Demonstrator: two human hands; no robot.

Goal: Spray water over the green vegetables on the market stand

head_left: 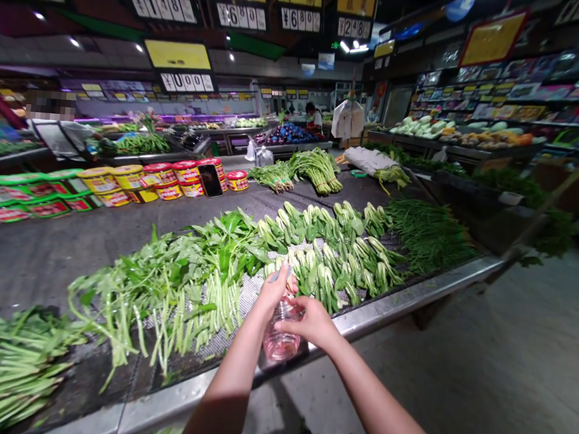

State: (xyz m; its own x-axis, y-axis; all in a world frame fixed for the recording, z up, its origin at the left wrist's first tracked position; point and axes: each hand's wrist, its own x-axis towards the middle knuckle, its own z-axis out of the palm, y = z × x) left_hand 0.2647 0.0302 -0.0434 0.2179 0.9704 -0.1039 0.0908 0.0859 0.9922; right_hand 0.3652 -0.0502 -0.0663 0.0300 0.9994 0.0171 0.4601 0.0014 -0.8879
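Pale pink liquid sits in a clear plastic bottle (281, 337), held by both hands just over the metal rim of the worktop (403, 305), with the concrete floor (458, 371) below it on the near side. The left hand (274, 293) has a closed grip around the bottle's upper end, its fingers wrapped so that the cap or nozzle is mostly hidden; a small grey piece shows above them, too unclear to name. The right hand (314, 322) comes in from the side, its grip curled over the bottle's shoulder, with the fingers pressed against the plastic. Directly beyond the hands lie rows of bok choy (328, 267) on a perforated mat (247, 300), with long-stemmed leafy greens (183, 289) to the left and thin green beans (428, 236) to the right. Farther along the worktop are bundled greens (317, 169), red-lidded plastic tubs (187, 177) and a dark phone (211, 180) leaning against them. Yellow-and-black price signs (240, 6) hang overhead, and a co-worker (315, 117) stands at the far end of the aisle, well apart from the hands.
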